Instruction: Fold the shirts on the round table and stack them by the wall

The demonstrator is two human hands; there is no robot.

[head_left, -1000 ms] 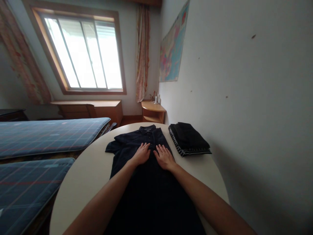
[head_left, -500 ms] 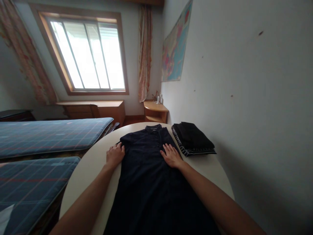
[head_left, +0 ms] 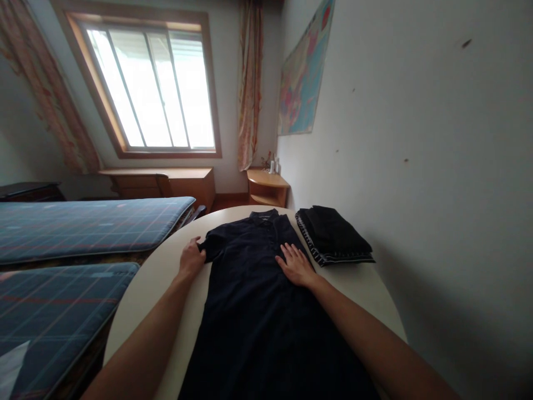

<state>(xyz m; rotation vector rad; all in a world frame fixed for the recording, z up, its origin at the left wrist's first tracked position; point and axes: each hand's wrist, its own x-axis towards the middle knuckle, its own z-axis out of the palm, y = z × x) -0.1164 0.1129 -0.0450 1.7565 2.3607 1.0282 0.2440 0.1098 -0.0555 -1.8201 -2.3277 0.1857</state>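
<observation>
A dark navy polo shirt [head_left: 254, 300] lies spread on the round table [head_left: 145, 300], its collar at the far edge and its lower part running out of view toward me. My left hand [head_left: 192, 258] pinches the end of the left-side sleeve, which is drawn outward from the body of the shirt. On the right side of the chest my right hand [head_left: 296, 266] rests flat, fingers spread. The sleeve on that side does not show.
A stack of folded dark clothes [head_left: 335, 236] sits on the table's right, close to the wall [head_left: 437, 222]. Two plaid mattresses [head_left: 91, 228] are to the left. Beyond stand a desk [head_left: 187, 176] and a corner shelf [head_left: 266, 179] with small bottles.
My left hand has closed on the left-side sleeve and pulled it out to the left. My right hand stays flat on the shirt. The view has shifted slightly.
</observation>
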